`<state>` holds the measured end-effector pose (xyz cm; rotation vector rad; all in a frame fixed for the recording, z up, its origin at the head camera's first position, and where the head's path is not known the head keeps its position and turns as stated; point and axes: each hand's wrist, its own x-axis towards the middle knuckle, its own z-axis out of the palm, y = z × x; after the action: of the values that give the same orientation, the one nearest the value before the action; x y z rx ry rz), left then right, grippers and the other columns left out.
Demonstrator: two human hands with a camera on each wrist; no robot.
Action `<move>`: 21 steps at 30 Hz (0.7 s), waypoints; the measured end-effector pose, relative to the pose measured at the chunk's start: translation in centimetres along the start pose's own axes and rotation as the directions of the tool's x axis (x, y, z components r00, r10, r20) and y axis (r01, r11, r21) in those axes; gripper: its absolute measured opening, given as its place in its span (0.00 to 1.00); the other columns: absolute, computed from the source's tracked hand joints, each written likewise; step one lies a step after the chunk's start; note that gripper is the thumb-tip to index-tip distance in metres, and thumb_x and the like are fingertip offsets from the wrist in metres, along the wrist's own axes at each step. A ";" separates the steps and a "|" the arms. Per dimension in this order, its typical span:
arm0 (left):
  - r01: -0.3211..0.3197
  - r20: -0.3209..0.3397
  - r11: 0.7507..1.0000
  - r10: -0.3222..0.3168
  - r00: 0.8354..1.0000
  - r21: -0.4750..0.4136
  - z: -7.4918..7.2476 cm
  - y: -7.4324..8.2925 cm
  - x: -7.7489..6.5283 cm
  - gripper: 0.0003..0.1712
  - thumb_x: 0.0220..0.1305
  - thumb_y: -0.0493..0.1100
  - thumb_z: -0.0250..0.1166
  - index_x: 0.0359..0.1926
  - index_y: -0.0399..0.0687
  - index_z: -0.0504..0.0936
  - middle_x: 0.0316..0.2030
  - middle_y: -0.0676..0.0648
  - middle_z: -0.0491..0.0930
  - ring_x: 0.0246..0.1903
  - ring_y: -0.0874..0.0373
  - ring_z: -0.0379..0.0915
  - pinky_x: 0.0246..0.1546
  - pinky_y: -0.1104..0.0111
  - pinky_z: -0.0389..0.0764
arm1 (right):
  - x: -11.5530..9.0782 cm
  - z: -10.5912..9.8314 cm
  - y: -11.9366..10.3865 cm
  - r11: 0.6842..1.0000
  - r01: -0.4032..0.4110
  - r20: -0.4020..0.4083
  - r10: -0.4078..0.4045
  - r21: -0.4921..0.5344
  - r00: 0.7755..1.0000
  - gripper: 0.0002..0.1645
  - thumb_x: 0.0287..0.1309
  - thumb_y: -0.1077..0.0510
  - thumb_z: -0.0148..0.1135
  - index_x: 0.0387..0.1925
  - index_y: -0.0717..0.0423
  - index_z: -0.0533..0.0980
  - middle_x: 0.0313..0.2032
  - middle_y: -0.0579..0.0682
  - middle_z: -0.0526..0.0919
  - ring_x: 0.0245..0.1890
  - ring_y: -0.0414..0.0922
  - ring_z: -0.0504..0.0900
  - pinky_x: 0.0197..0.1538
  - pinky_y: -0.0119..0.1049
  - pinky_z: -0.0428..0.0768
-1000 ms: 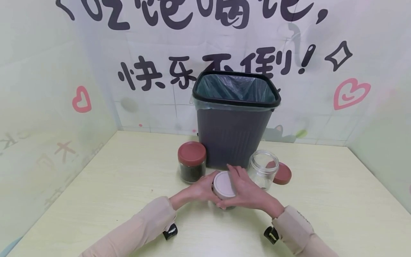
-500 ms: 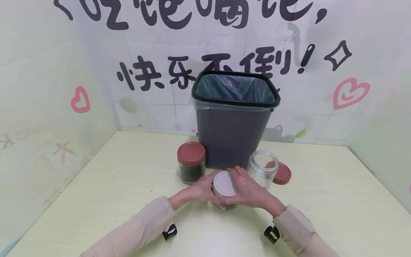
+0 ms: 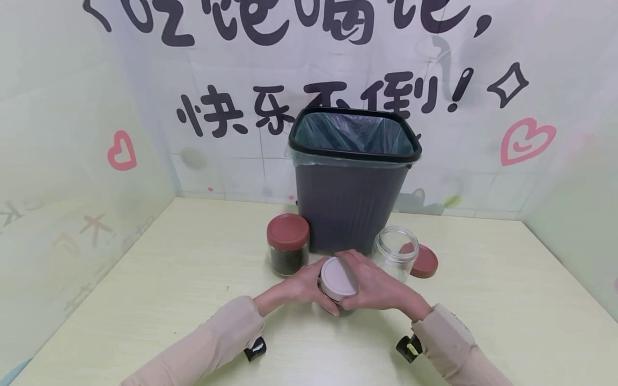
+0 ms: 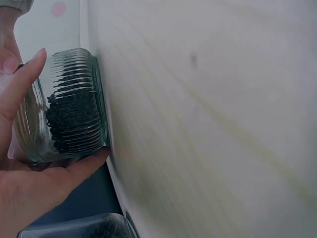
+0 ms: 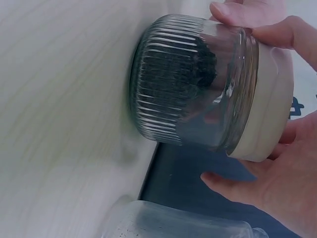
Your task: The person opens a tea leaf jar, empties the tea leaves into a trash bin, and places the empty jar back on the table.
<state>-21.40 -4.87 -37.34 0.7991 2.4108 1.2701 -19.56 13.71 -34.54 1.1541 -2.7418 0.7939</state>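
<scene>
A ribbed glass jar (image 5: 173, 79) holding dark, grainy contents stands upright on the table, topped by a cream lid (image 3: 336, 276). My left hand (image 3: 305, 284) grips the jar from its left side, thumb toward the front. From the right, my right hand (image 3: 379, 284) holds the lid, its thumb on the near side and its fingers reaching round the far side. Behind and to the left stands a jar with a red lid (image 3: 288, 231), also with dark contents. An uncapped glass jar (image 3: 396, 252) stands just beyond my right hand.
A dark trash bin (image 3: 350, 203) lined with a bag stands behind the jars. A loose red lid (image 3: 426, 261) lies on the table (image 3: 483, 300) at the right of the uncapped jar. Printed cloth walls (image 3: 232, 177) rise at the back and both sides.
My right hand has turned a little counterclockwise round the lid, its thumb shifting right along the near side and its far fingers drawing left. My left hand stays in place on the jar.
</scene>
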 end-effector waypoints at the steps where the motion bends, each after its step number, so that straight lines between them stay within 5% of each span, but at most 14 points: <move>1: 0.002 0.001 1.000 -0.002 1.000 0.002 0.0 0.0 0.0 0.49 0.30 0.40 0.78 0.57 0.42 0.63 0.50 0.47 0.71 0.49 0.54 0.66 0.48 0.63 0.67 | 0.0 0.0 0.0 1.000 0.003 0.005 -0.003 0.005 1.000 0.44 0.31 0.56 0.67 0.55 0.67 0.62 0.48 0.55 0.70 0.43 0.46 0.71 0.44 0.40 0.73; 21: -0.003 0.012 1.000 0.003 1.000 0.024 -0.1 0.0 0.1 0.48 0.32 0.42 0.77 0.57 0.42 0.62 0.49 0.47 0.71 0.48 0.54 0.66 0.47 0.64 0.68 | 0.4 -1.0 -0.7 0.999 -0.032 0.198 0.028 0.013 0.980 0.50 0.32 0.61 0.62 0.61 0.69 0.54 0.57 0.58 0.59 0.54 0.50 0.61 0.52 0.44 0.67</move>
<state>-21.49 -4.89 -37.34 0.8150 2.4209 1.2356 -19.46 13.53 -33.26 1.2624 -2.9241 0.7429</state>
